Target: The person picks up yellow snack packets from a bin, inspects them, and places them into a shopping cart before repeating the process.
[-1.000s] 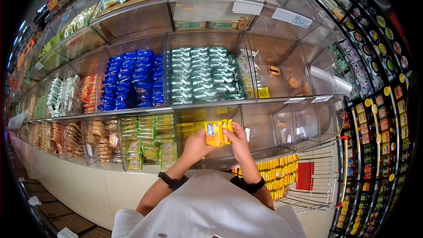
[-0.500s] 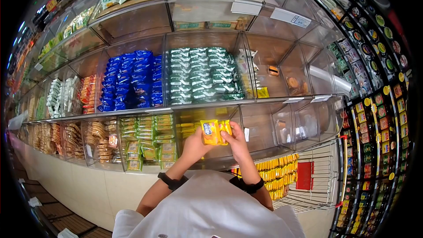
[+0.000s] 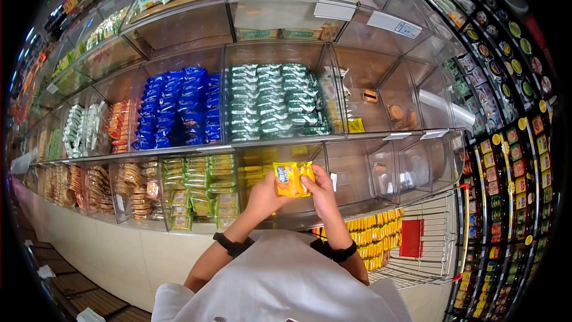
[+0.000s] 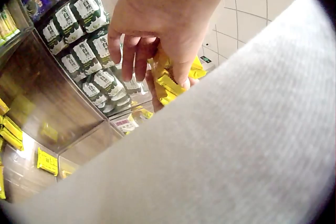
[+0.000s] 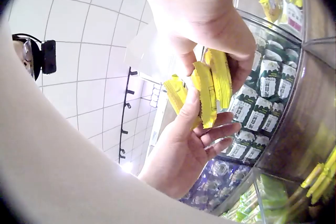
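Observation:
Several small yellow snack packets [image 3: 288, 180] are held upright in front of the chest, between both hands. My left hand [image 3: 265, 198] grips them from the left side; its thumb lies along one packet in the right wrist view. From the other side my right hand [image 3: 323, 192] pinches the packets, thumb on the front. Three yellow packets [image 5: 206, 95] show there standing side by side, their crimped ends partly fanned. Behind the hands is a clear bin holding more yellow packets [image 3: 252, 174]. In the left wrist view, a sleeve covers part of the scene.
Clear shelf bins hold blue packets [image 3: 179, 107], dark green and white packets [image 3: 274, 101] and light green packets [image 3: 199, 188]. At lower right stands a wire shopping cart [image 3: 438, 256] beside rows of yellow packets [image 3: 375, 238]. A packed display rack [image 3: 506, 173] rises at the right.
The yellow packets shifted slightly left and spread apart, then moved back a little right and closer together. Both hands kept holding them throughout.

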`<state>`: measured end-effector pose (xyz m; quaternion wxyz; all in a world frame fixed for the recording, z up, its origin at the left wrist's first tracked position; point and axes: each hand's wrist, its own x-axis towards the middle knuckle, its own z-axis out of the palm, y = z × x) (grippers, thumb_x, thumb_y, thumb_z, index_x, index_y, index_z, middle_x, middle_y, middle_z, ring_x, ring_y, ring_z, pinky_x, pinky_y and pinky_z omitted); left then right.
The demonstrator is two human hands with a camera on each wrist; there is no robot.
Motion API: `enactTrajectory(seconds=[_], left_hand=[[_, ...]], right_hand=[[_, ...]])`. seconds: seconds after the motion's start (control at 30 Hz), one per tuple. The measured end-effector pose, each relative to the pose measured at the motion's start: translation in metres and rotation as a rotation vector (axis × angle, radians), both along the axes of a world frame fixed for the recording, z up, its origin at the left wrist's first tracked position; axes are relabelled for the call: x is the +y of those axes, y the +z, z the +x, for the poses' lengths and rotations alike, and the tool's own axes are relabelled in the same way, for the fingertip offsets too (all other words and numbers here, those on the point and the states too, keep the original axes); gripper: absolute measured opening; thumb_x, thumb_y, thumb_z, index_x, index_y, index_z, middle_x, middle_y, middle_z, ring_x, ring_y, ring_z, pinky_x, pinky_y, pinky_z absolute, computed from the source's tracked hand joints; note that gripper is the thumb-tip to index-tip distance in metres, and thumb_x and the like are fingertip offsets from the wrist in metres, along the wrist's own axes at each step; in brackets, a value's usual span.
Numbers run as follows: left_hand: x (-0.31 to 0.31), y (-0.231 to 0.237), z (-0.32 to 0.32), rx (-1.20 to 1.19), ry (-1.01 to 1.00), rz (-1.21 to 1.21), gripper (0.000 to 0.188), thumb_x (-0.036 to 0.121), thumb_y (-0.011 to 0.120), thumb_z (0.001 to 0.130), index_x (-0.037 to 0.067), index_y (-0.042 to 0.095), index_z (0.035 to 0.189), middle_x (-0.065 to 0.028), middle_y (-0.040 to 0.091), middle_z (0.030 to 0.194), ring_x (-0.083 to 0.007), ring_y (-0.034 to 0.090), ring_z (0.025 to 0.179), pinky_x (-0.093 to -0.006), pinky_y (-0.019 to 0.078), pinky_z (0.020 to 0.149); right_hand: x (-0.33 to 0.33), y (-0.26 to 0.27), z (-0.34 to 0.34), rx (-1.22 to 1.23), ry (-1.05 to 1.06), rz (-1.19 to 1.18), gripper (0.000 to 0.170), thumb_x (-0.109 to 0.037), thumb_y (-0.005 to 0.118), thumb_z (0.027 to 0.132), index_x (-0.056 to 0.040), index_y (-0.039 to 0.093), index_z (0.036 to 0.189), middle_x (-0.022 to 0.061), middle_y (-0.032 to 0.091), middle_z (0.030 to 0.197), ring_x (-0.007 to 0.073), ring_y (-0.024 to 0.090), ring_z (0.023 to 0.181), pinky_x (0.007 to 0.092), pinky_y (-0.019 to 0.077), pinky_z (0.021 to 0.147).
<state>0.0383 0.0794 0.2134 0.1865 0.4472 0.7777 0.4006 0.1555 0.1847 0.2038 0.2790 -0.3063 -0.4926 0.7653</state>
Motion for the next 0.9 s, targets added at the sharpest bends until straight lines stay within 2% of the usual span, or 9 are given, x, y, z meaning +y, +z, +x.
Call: enactTrajectory(seconds=[0.27,0.37,0.67,0.77,0.9], left_hand=[[-0.0003,0.0044,0.0000,-0.059,-0.019,-0.045,0.053,0.025,0.074,0.060,0.001,0.041,0.094,-0.0192,0.059,0.082,-0.0365,0.057,0.077,-0.0394,0.0467,0.066],[0.0003,0.0003,-0.0001,-0.069,-0.018,-0.055,0.053,0.024,0.074,0.059,0.001,0.041,0.094,-0.0195,0.058,0.082,-0.0366,0.057,0.077,-0.0395,0.0467,0.066],[0.0005,0.0050,0.0015,-0.048,-0.036,-0.013,0.056,0.023,0.074,0.059,0.001,0.039,0.097,-0.0199,0.058,0.081,-0.0367,0.057,0.076,-0.0399,0.0466,0.064],[0.0007,0.0022,0.0015,-0.045,-0.035,-0.034,0.057,0.022,0.073,0.060,0.001,0.039,0.100,-0.0193,0.058,0.081,-0.0364,0.057,0.075,-0.0398,0.0465,0.064],[0.0014,-0.0020,0.0019,-0.066,-0.052,-0.023,0.059,0.022,0.073,0.060,0.001,0.039,0.103,-0.0178,0.059,0.082,-0.0354,0.058,0.075,-0.0394,0.0468,0.064]], right_hand=[[-0.0002,-0.0015,0.0006,0.020,0.007,0.023,0.036,-0.010,0.059,0.080,-0.0020,0.044,0.111,0.0055,0.056,0.096,0.0097,0.052,0.085,0.0217,0.0410,0.072],[-0.0006,0.0010,0.0017,-0.013,0.015,0.015,0.032,-0.006,0.055,0.081,-0.0024,0.045,0.111,0.0046,0.056,0.100,0.0106,0.052,0.090,0.0231,0.0403,0.078],[-0.0010,0.0008,0.0003,0.002,-0.009,0.025,0.033,-0.004,0.055,0.080,-0.0022,0.044,0.111,0.0050,0.056,0.099,0.0106,0.052,0.089,0.0231,0.0408,0.078],[-0.0009,-0.0028,0.0004,0.018,-0.014,0.050,0.038,-0.009,0.058,0.080,-0.0008,0.041,0.113,0.0073,0.054,0.100,0.0115,0.051,0.089,0.0236,0.0416,0.076],[-0.0032,0.0050,-0.0005,0.010,-0.030,0.052,0.038,-0.008,0.057,0.080,-0.0007,0.041,0.114,0.0078,0.054,0.101,0.0116,0.052,0.090,0.0239,0.0419,0.076]])
